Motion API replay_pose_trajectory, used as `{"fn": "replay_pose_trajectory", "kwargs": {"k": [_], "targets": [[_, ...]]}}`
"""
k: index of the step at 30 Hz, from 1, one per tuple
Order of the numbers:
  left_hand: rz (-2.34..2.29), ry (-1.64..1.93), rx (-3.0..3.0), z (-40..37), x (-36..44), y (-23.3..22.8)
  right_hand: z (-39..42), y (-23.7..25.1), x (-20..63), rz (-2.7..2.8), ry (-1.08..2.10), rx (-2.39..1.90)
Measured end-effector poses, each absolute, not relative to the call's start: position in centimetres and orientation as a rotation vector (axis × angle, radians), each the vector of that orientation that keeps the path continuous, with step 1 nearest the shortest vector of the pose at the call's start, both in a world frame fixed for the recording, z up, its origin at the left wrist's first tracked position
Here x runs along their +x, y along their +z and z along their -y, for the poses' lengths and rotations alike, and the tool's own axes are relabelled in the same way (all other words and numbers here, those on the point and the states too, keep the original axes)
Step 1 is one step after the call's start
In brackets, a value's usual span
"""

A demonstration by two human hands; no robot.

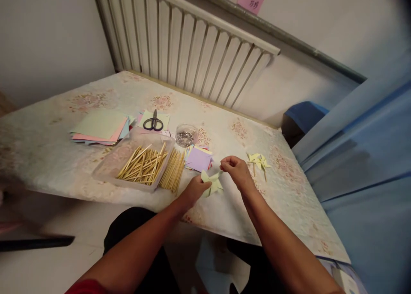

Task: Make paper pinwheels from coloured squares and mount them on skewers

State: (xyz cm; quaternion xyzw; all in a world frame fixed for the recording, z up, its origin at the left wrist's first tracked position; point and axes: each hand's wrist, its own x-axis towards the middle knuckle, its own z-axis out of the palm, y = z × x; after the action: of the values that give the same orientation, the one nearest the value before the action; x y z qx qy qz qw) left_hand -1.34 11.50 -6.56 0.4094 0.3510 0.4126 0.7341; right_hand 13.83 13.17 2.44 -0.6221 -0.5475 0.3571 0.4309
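Observation:
My left hand holds a pale yellow folded paper pinwheel just above the near edge of the table. My right hand pinches one of its paper tips from the right. Both hands are close together over the flowered tablecloth. A clear plastic tray of wooden sticks lies left of my left hand, with more sticks beside it. A stack of small coloured paper squares lies just beyond my hands.
A finished yellow pinwheel on a stick lies to the right. Farther back are scissors, a clear cup of pins and a pile of coloured sheets. A radiator stands behind; blue fabric is at right.

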Motion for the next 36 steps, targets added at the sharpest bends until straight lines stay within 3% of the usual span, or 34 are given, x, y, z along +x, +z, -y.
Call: {"fn": "replay_pose_trajectory", "kwargs": {"k": [8, 18, 28, 36], "targets": [[-0.784, 0.898, 0.797, -13.6, -2.1, -7.9, -23.6, 3.3, 9.3, 1.639, 0.793, -1.512], [-0.713, 0.812, 0.679, -14.7, -1.2, -8.5, -35.1, 0.6, 1.9, 2.540, 0.440, -1.707], [-0.632, 0.821, 0.586, -15.1, -1.4, -8.0, -39.3, -5.0, -0.3, 2.774, 0.213, -1.854], [-0.647, 0.823, 0.601, -15.2, -1.4, -8.4, -39.2, -4.7, -0.3, 2.745, 0.170, -1.892]]}}
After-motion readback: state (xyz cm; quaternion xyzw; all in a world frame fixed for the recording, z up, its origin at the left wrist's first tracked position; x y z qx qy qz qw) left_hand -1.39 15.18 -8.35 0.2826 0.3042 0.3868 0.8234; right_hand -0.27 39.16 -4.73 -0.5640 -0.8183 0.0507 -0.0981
